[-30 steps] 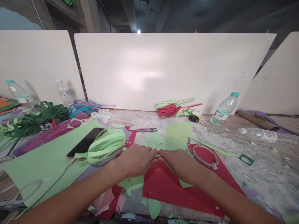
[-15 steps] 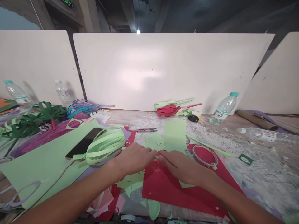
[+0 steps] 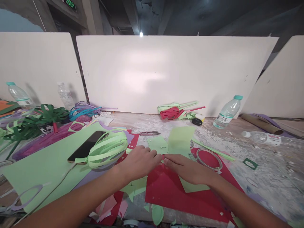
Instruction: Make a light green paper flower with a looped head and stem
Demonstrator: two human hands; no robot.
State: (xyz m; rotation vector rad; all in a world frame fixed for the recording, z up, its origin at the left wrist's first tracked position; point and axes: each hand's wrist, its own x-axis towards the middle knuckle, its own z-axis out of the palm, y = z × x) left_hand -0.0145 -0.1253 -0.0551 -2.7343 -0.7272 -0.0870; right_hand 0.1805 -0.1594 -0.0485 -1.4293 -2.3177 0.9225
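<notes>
My left hand (image 3: 143, 161) is closed, fingers curled and pressed down at the left edge of a light green paper sheet (image 3: 180, 140). My right hand (image 3: 186, 167) lies across that sheet, fingers together and thumb tucked, gripping its edge. Both sets of fingertips nearly meet, with a sliver of green between them. The sheet's far part bends up past my right hand, and its near corner shows below the palm. Underneath is a red paper sheet (image 3: 171, 191). Green paper scraps (image 3: 156, 144) lie just beyond my left hand.
At left, a green paper-strip pompom (image 3: 108, 148) rests against a phone (image 3: 86, 145) on green paper. Thread snips (image 3: 149, 133) lie ahead. A tape roll (image 3: 209, 159), a green stick (image 3: 213, 149) and bottles (image 3: 228, 112) are to the right. A white panel (image 3: 175, 72) stands behind.
The green sheet's far part has swung to the right and curled up. Its near corner reaches farther right under my right hand. My left hand has shifted slightly to the right.
</notes>
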